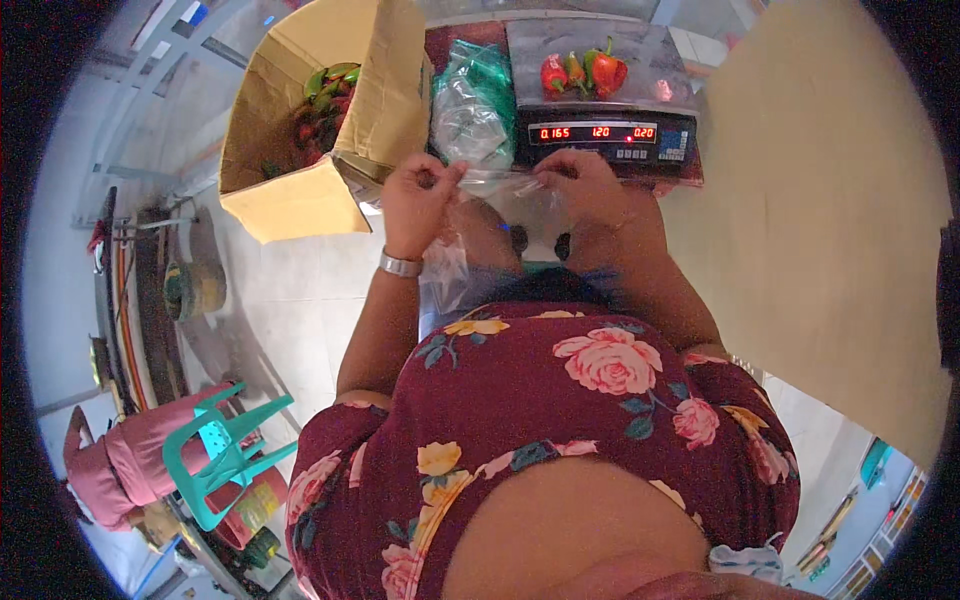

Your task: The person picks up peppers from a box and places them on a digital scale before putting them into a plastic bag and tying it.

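A thin clear plastic bag (500,184) is stretched between my two hands, and part of it hangs down below my left wrist. My left hand (415,205), with a watch on the wrist, pinches one end of it. The other end is pinched by my right hand (590,195), just in front of a digital scale (608,140). On the scale's metal plate lie several red and green peppers (588,73). Beyond my hands is a stack of clear and green plastic bags (472,115).
An open cardboard box (395,110) holding green and dark red produce stands at the far left of the work surface. A large tan panel (810,200) takes up the right side. Behind on the left are a teal plastic stool (225,450) and a hanging woven hat (195,285).
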The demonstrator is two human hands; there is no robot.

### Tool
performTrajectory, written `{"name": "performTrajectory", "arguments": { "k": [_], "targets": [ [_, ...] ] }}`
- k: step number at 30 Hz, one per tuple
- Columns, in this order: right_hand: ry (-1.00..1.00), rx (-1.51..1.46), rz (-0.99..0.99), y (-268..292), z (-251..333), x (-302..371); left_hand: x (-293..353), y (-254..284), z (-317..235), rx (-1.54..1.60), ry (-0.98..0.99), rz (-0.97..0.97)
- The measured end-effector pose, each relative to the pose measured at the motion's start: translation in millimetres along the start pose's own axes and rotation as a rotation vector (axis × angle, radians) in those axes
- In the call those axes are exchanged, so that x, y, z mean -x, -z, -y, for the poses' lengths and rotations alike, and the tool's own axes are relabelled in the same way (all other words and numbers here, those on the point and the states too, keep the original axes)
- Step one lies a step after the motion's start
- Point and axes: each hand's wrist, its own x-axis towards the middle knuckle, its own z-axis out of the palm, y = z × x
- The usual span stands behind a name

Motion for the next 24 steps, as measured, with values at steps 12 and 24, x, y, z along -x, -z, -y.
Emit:
{"name": "performTrajectory", "arguments": {
  "k": [12,24],
  "targets": [
    [-0.069,-0.608,-0.347,41,-5,11,2,29,14,-0.261,0.121,0.488],
    [-0.217,-0.189,-0.738,100,-55,36,-5,32,34,-0.025,0.241,0.485]
  ]
}}
